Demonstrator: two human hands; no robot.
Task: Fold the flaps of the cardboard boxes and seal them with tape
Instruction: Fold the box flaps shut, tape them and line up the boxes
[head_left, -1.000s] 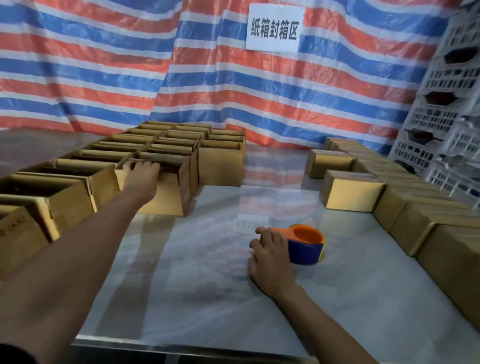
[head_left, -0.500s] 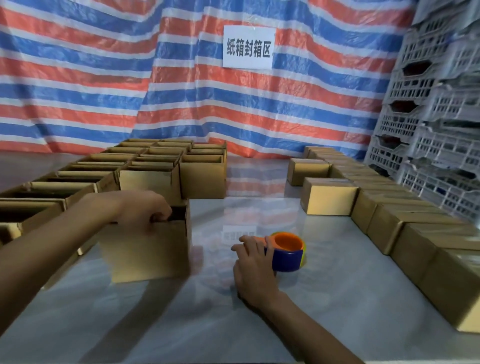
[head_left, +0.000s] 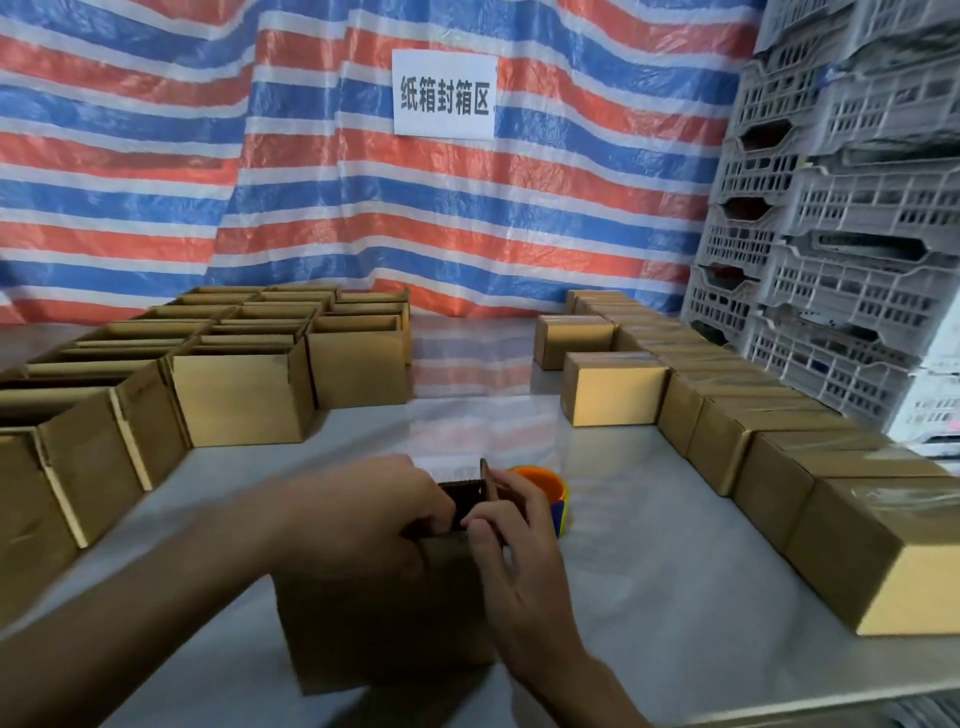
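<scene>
An open cardboard box (head_left: 384, 623) stands on the steel table right in front of me, its dark inside showing between my hands. My left hand (head_left: 363, 514) grips its top rim, fingers curled over the edge into the opening. My right hand (head_left: 514, 561) holds the upright right flap (head_left: 486, 475), with the thumb inside and the fingers along the outside. Just behind my right hand sits the orange and blue tape dispenser (head_left: 543, 483), and neither hand touches it.
Several open boxes (head_left: 244, 395) crowd the left and back left of the table. Closed boxes (head_left: 613, 395) run in a row along the right side to the front edge (head_left: 852, 551). White plastic crates (head_left: 841, 218) are stacked at right. A striped tarp with a paper sign (head_left: 444, 93) hangs behind.
My left hand pulled one open box from the left group to the spot in front of me. My right hand left the tape dispenser and took the box's right flap.
</scene>
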